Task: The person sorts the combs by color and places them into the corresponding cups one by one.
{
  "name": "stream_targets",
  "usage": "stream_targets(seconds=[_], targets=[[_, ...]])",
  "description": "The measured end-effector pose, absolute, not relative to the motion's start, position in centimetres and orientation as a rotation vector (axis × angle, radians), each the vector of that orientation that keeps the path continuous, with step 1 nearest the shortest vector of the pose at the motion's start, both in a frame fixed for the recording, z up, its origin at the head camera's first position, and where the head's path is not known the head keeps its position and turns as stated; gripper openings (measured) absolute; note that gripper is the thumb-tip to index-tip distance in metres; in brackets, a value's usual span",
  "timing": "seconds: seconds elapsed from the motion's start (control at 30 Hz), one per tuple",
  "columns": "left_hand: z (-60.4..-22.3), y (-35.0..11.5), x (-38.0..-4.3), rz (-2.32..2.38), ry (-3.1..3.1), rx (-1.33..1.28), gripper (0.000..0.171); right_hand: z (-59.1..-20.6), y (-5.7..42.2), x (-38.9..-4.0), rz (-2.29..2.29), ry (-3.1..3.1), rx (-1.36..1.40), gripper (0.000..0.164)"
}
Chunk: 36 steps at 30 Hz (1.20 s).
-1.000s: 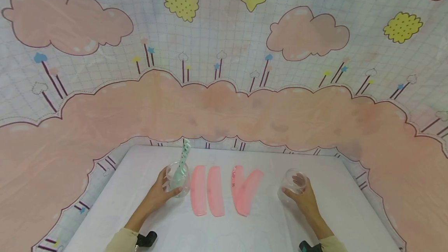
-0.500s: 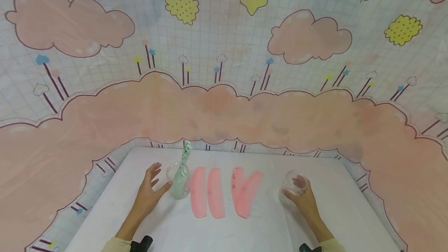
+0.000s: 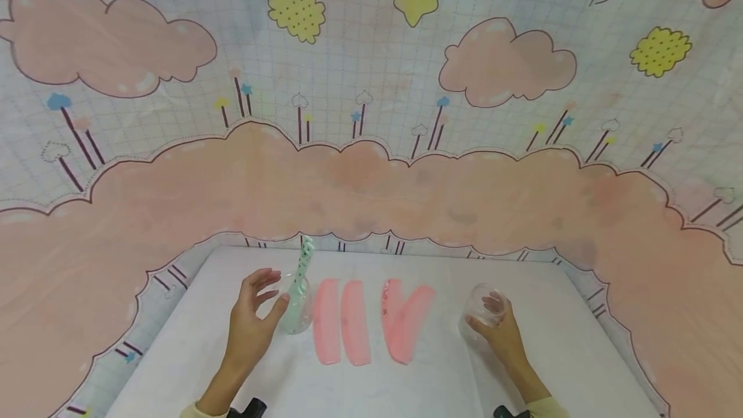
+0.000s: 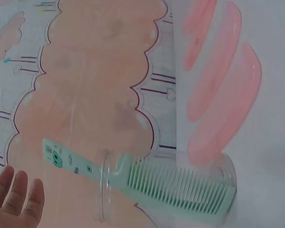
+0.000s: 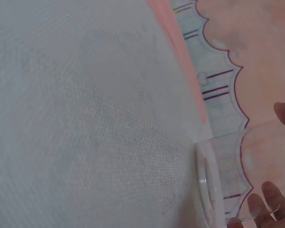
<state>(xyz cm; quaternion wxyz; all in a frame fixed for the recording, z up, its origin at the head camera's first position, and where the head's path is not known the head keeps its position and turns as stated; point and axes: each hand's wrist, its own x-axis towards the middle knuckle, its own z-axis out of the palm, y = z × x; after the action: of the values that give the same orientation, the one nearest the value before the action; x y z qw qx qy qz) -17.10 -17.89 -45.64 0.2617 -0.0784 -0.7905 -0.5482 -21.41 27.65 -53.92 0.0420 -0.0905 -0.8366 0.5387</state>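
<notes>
A mint-green comb (image 4: pixel 175 187) with a printed handle stands teeth-down in a clear plastic cup (image 3: pixel 306 320) on the left of the table. Beside that cup is my left hand (image 3: pixel 251 321), its fingers spread and relaxed. In the left wrist view, the visible fingers (image 4: pixel 19 194) are apart from the cup; whether the thumb touches it I cannot tell. My right hand (image 3: pixel 504 333) grips a second clear cup (image 3: pixel 476 322), thumb on one side and fingers round the other. Nothing shows inside this cup.
Several pink, curved flat pieces (image 3: pixel 327 321) lie between the two cups on the white table (image 3: pixel 418 392). Two at the right overlap in a V. A cloth with printed clouds (image 3: pixel 371 192) hangs behind the table.
My left hand has let go of the cup with the comb, drawn away to the left, then come back close to it. The right hand stays on its cup.
</notes>
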Motion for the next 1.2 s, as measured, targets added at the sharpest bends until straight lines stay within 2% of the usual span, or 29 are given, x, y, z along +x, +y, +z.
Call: stream_targets(seconds=[0.3, 0.53, 1.2], targets=[[-45.1, -14.3, -16.5, -1.612, -2.131, -0.404, 0.05, -54.1, 27.7, -21.4, 1.64, -2.563, -0.268, 0.093], [-45.2, -11.7, -16.6, -1.638, -2.161, -0.456, 0.047, -54.1, 27.9, -21.3, 1.644, -2.561, -0.22, 0.091], [-49.3, -5.5, -20.1, -1.888, -2.311, -0.351, 0.046, -54.3, 28.2, -21.4, 1.577, -2.586, -0.221, 0.089]])
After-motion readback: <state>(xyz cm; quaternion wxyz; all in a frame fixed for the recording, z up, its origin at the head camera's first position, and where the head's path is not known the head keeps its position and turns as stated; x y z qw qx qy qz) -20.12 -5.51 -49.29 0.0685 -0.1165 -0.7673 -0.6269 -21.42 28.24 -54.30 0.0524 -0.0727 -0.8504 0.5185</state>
